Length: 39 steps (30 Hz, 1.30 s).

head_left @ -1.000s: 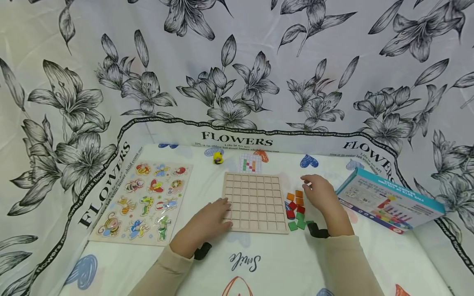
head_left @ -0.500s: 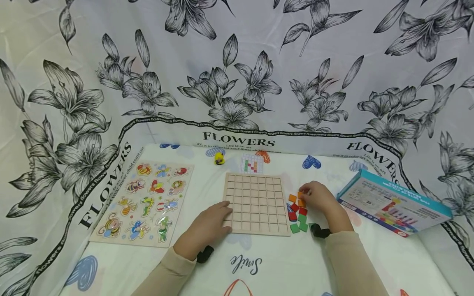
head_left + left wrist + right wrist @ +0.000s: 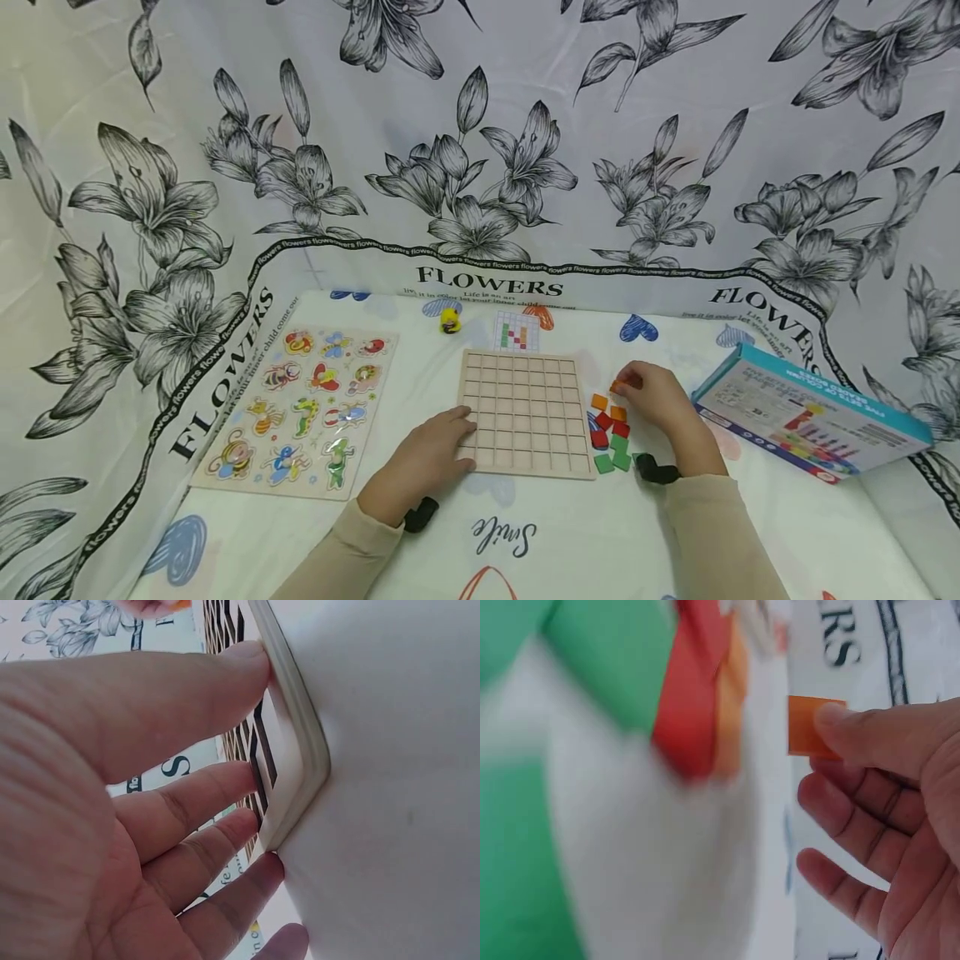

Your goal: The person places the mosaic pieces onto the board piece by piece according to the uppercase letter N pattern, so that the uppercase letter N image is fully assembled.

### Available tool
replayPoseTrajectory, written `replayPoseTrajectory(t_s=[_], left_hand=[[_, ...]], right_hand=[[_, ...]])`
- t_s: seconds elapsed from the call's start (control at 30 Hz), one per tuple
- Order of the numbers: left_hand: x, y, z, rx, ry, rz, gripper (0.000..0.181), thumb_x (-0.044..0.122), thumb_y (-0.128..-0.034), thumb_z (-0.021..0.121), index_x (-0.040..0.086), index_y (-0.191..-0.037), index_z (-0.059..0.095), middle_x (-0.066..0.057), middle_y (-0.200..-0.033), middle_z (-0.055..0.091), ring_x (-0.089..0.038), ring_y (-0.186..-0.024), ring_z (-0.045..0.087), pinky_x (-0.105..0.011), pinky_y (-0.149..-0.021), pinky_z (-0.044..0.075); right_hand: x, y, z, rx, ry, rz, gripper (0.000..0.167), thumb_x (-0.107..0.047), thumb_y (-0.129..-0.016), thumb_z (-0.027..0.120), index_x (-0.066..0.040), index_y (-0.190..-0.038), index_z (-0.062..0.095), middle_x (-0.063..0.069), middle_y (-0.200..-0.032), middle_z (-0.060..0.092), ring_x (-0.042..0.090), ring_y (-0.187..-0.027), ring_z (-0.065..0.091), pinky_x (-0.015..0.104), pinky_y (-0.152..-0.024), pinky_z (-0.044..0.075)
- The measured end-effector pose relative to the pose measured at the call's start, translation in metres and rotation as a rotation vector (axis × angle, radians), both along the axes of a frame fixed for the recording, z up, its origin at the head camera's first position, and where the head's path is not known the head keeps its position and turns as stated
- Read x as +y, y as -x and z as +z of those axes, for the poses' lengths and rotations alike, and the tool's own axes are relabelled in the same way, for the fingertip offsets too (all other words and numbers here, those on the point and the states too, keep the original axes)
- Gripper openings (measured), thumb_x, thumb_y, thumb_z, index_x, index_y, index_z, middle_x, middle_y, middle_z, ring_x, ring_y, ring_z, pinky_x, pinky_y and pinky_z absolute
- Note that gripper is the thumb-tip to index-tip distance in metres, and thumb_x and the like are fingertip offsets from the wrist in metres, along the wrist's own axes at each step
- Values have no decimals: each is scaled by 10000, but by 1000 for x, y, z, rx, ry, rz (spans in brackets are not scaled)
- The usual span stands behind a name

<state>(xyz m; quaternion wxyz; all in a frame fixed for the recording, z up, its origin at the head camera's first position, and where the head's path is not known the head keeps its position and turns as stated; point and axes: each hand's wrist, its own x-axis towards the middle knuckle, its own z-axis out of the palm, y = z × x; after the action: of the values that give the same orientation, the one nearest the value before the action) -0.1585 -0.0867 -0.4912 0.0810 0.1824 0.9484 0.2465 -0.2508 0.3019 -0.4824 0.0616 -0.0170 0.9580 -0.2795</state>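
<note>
A wooden grid board (image 3: pixel 525 412) lies flat on the cloth. My left hand (image 3: pixel 423 458) rests at its left edge; in the left wrist view the thumb and fingertips of that hand (image 3: pixel 172 802) touch the board's rim (image 3: pixel 300 750), fingers fairly straight. An orange square tile (image 3: pixel 806 726) is pinched between thumb and finger of my right hand (image 3: pixel 900 795). In the head view the right hand (image 3: pixel 660 404) is above the back of a small pile of red, green and orange tiles (image 3: pixel 619 444), to the right of the board.
A patterned card (image 3: pixel 516 332) and a yellow toy (image 3: pixel 449 321) lie behind the board. To the left is an insect picture board (image 3: pixel 303 417); at the right, a blue-edged box (image 3: pixel 810 417) stands tilted. Patterned cloth rises behind.
My right hand came down to the pile, took hold of an orange tile and lifted it slightly away. My left hand has stayed at the board's edge.
</note>
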Motion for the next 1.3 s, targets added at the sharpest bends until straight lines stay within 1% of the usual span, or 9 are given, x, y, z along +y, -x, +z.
replayPoseTrajectory(t_s=[0.13, 0.23, 0.27, 0.37, 0.43, 0.53, 0.73, 1.0, 1.3], left_hand=[[1, -1, 0, -6, -4, 13, 563, 199, -935, 870, 32, -1438, 680, -152, -1646, 540, -386, -1527, 515, -572, -1223, 475], [1, -1, -1, -13, -7, 21, 566, 198, -931, 872, 34, -1437, 681, -153, -1648, 537, -389, -1527, 514, -580, -1227, 468], [2, -1, -1, -17, -10, 21, 567, 196, -931, 873, 32, -1438, 679, -154, -1651, 535, -390, -1528, 513, -580, -1231, 464], [3, -1, -4, -28, -20, 21, 571, 194, -928, 876, 31, -1438, 678, -151, -1656, 530, -396, -1527, 514, -582, -1234, 459], [3, -1, -5, -29, -26, 23, 580, 200, -917, 888, 33, -1433, 683, -145, -1656, 532, -395, -1523, 519, -579, -1232, 463], [4, -3, -5, -32, -35, 27, 602, 210, -899, 906, 35, -1431, 685, -139, -1658, 531, -396, -1523, 520, -580, -1231, 462], [4, -4, -4, -23, -45, 21, 621, 211, -878, 921, 30, -1424, 687, -145, -1653, 536, -402, -1516, 525, -585, -1225, 466], [4, -3, -2, -24, -32, 24, 623, 218, -875, 922, 38, -1425, 689, -139, -1657, 532, -395, -1519, 523, -584, -1226, 465], [2, -2, -2, -18, -23, 31, 623, 226, -879, 921, 46, -1428, 687, -129, -1662, 528, -389, -1522, 519, -595, -1225, 462]], right_hand=[[-21, 3, 9, 38, 43, 49, 131, -167, -1081, 683, -102, -1184, 730, 107, -1053, 705, 283, -955, 615, 369, -800, 598], [-46, 6, 14, 40, 62, 99, 149, -167, -1090, 673, -113, -1211, 740, 84, -1045, 715, 258, -924, 615, 338, -749, 574], [-54, 7, 15, 39, 61, 113, 152, -166, -1093, 669, -117, -1216, 744, 77, -1046, 722, 253, -921, 620, 349, -754, 578], [-77, 12, 14, 33, 46, 146, 149, -158, -1096, 665, -130, -1211, 757, 53, -1076, 746, 242, -966, 638, 411, -853, 585], [-89, 15, 10, 19, 43, 169, 131, -163, -1093, 673, -135, -1185, 762, 53, -1091, 757, 247, -986, 651, 459, -901, 590], [-102, 19, 2, 0, 38, 193, 96, -169, -1082, 691, -144, -1137, 766, 46, -1103, 764, 248, -998, 650, 470, -946, 583], [-109, 22, -9, 11, 11, 195, 68, -153, -1067, 708, -145, -1107, 763, 44, -1104, 760, 245, -1000, 641, 468, -974, 581], [-111, 20, -6, 13, 20, 190, 80, -136, -1073, 692, -136, -1097, 769, 67, -1129, 760, 269, -1040, 648, 493, -1014, 581], [-112, 17, -9, 27, 3, 251, 104, -115, -1066, 700, -132, -1081, 802, 47, -1067, 755, 219, -961, 650, 452, -905, 595]])
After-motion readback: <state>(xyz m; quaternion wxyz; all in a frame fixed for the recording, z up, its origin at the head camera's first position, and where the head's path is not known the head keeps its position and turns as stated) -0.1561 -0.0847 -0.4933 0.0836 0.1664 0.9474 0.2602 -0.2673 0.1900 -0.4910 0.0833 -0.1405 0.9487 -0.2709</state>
